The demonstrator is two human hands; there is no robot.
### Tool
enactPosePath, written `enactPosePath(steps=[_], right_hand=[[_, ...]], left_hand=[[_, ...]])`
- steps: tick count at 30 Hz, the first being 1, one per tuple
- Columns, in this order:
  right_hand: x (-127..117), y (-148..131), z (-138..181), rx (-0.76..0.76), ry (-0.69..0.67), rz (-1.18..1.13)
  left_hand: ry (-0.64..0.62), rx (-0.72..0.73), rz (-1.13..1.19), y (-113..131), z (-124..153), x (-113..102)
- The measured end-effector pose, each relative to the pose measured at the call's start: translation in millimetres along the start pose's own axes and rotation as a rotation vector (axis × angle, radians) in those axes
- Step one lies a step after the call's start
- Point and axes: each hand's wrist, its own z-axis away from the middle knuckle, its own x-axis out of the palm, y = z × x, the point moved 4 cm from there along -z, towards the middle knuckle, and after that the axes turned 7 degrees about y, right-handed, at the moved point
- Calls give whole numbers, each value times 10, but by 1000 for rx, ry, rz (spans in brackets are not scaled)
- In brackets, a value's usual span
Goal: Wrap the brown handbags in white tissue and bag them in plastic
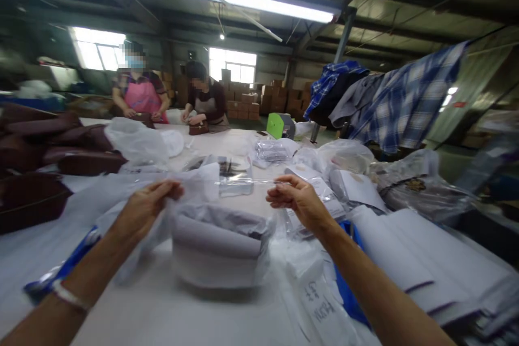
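Observation:
My left hand pinches one upper corner of a clear plastic bag. At the opposite corner, the fingers of my right hand are closed on the same film. The bag's top edge is stretched between both hands. Inside its lower part sits a bundle wrapped in white paper, with grey material showing along its top; what it wraps is mostly hidden. It is just above or on the white table; blur hides which. A white band circles my left wrist.
Dark brown bags are piled at the left. White-wrapped bundles lie on the right, near a filled plastic bag. A green device stands farther back. Across the table are two people, one in a pink apron. Plaid shirts hang at right.

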Motion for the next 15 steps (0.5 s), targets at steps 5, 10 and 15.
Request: enactPosePath(steps=[5, 10, 15], right_hand=[[559, 218, 719, 127, -338, -71], [1055, 1125, 1309, 229, -277, -115], [1038, 2013, 1601, 244, -131, -14]], left_hand=[[-148, 504, -293, 895, -194, 221], [-425, 687, -428, 999, 52, 1060], [-884, 812, -512, -102, 1086, 2010]])
